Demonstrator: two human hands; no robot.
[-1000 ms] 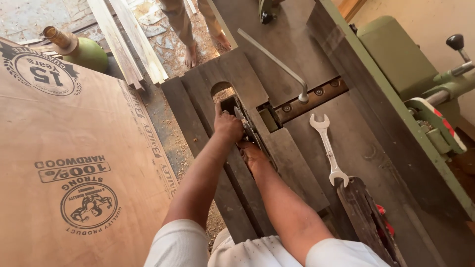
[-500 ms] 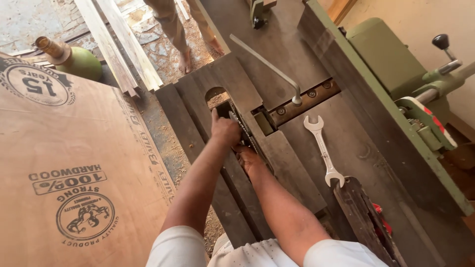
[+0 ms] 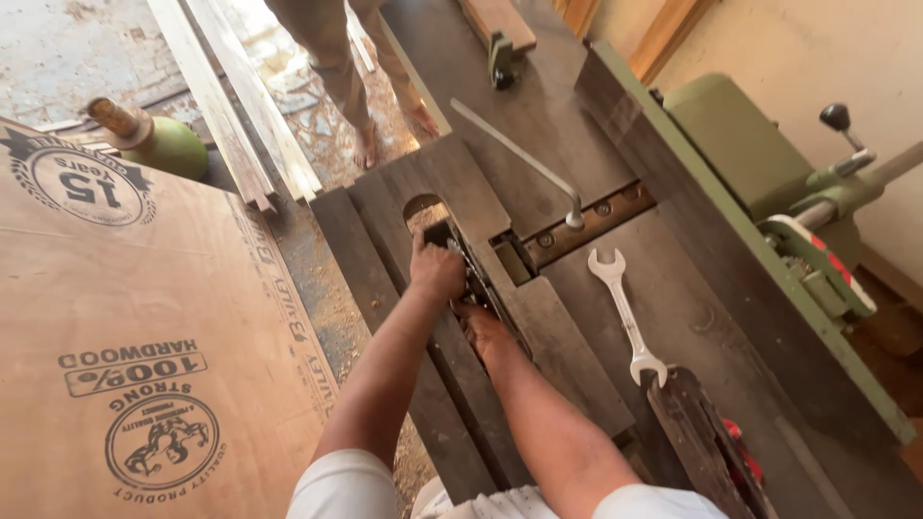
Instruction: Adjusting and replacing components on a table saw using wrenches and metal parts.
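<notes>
Far left: plywood sheet (image 3: 125, 317) with round stamps, lying flat, well clear of the work. Green cylinder with a wooden top (image 3: 154, 142) behind it, pale wood strips (image 3: 240, 115) beside that. Another person's legs (image 3: 356, 67) stand at the top, apart from the machine.

Left hand (image 3: 435, 274): closed over a dark metal part (image 3: 452, 240) sitting in the slot along the near edge of the machine table (image 3: 692, 317), just below the arched cut-out. Fingers wrap the top; grip looks firm.

Right hand (image 3: 481, 332): pressed into the same slot just behind the left, fingers down inside. Cannot tell if it is gripping or just bracing; fingertips are hidden.

My read: the part is being seated or adjusted in the slot. Best done with both hands square to the slot, steady even pressure, no twisting, fingers off the cutter opening (image 3: 586, 223) to the right.

Right of hands: bent steel rod (image 3: 519, 159) across the table, open-ended spanner (image 3: 625, 312) lying free, untouched. Green fence and lever (image 3: 836, 183) at far right.
</notes>
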